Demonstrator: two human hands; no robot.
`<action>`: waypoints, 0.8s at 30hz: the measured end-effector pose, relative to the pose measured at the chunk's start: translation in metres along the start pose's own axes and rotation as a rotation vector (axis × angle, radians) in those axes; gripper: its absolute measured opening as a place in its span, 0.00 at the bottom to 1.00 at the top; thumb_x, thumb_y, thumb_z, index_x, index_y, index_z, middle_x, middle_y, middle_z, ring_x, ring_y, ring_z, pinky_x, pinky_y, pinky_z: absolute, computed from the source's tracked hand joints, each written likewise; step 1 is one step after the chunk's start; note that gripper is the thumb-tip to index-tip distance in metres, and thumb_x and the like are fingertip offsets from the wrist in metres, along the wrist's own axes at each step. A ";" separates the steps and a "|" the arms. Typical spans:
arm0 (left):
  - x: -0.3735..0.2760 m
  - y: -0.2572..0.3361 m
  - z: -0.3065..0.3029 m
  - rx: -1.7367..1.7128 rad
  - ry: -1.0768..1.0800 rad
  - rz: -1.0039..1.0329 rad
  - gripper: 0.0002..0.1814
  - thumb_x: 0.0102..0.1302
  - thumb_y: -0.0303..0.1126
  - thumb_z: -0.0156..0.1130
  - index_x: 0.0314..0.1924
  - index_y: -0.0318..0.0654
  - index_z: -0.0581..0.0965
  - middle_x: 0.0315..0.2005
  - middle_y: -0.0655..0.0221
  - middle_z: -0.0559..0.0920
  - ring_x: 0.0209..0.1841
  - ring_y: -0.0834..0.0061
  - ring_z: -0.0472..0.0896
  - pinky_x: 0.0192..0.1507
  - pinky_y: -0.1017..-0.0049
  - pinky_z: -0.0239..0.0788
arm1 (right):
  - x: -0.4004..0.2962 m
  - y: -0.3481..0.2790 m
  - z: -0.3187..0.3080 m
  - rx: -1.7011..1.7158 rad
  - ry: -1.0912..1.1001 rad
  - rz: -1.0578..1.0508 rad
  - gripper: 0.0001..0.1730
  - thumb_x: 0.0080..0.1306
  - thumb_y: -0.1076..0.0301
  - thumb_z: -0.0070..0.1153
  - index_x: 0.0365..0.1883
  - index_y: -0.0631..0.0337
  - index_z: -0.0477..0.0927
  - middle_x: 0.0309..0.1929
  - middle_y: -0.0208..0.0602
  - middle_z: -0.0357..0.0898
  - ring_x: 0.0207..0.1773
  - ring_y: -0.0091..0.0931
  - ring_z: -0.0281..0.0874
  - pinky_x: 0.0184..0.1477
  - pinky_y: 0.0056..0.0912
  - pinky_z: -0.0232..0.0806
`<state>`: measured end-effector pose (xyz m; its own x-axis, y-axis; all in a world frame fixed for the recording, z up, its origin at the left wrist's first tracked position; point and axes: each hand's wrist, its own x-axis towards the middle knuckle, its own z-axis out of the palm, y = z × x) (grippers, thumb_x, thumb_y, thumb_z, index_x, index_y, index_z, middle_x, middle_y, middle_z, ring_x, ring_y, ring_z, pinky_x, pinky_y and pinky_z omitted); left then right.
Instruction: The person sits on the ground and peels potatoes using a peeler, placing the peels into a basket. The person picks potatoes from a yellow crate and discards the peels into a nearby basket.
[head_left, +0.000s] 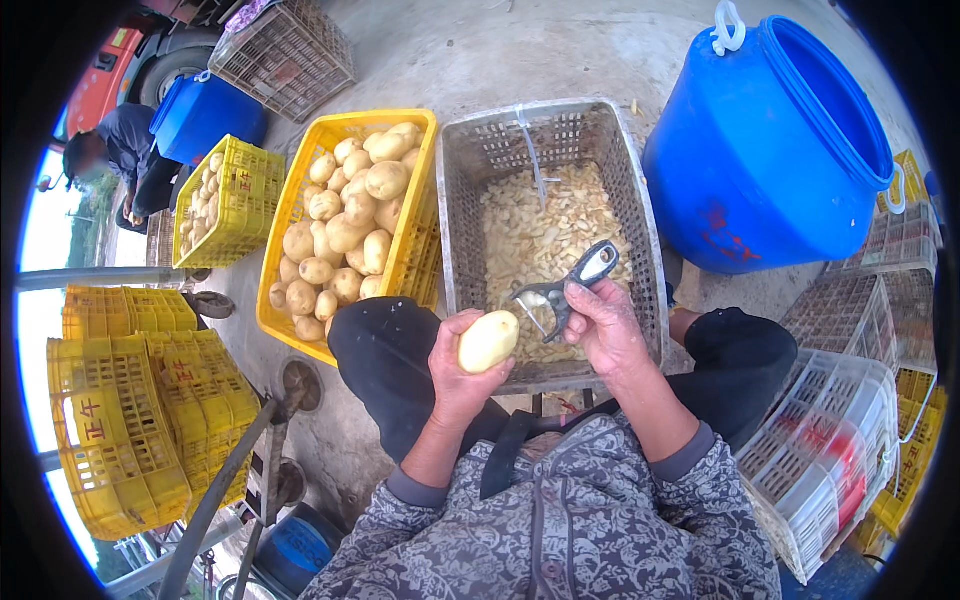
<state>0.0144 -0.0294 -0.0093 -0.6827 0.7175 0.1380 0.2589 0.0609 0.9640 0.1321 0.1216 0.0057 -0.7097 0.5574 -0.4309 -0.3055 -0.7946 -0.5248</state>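
My left hand (463, 390) is wrapped around a peeled, pale yellow potato (488, 342). In my right hand (609, 330) is a Y-shaped vegetable peeler (566, 292) with a dark handle, its blade just right of the potato and apart from it. Both hands are over the near part of a grey plastic crate (649, 247), which has a layer of potato peelings (555, 217) in it. To its left, a yellow plastic crate (315, 150) holds many unpeeled potatoes (346, 232).
A large blue plastic barrel (750, 150) stands beyond the grey crate at right. Stacked yellow crates (120, 427) are at left behind a metal rail (217, 495). White crates (817, 442) sit at right. Another person (131, 150) sits far left near a potato-filled crate (251, 195).
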 end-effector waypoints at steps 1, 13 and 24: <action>0.000 0.002 0.000 -0.056 -0.023 -0.056 0.30 0.37 0.21 0.70 0.44 0.36 0.69 0.42 0.66 0.75 0.44 0.76 0.74 0.49 0.76 0.66 | -0.003 0.006 0.004 -0.023 -0.015 0.033 0.05 0.58 0.71 0.58 0.28 0.60 0.74 0.21 0.27 0.73 0.16 0.16 0.65 0.17 0.19 0.60; 0.001 0.006 -0.003 -0.690 -0.099 -0.433 0.30 0.39 0.21 0.69 0.46 0.39 0.68 0.41 0.69 0.75 0.44 0.77 0.74 0.49 0.76 0.67 | -0.004 -0.005 0.005 -0.108 -0.078 0.011 0.05 0.55 0.74 0.59 0.28 0.62 0.74 0.22 0.29 0.74 0.16 0.16 0.66 0.18 0.18 0.61; 0.000 0.000 -0.008 -1.375 -0.229 -0.665 0.29 0.50 0.49 0.60 0.49 0.39 0.70 0.37 0.60 0.72 0.33 0.67 0.69 0.32 0.73 0.61 | 0.013 -0.009 -0.021 -0.209 0.090 -0.084 0.05 0.55 0.73 0.59 0.28 0.61 0.75 0.19 0.27 0.72 0.16 0.16 0.65 0.18 0.19 0.60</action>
<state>0.0094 -0.0350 -0.0079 -0.2668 0.9159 -0.2998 -0.9348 -0.1704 0.3115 0.1388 0.1413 -0.0105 -0.6251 0.6460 -0.4380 -0.2166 -0.6828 -0.6978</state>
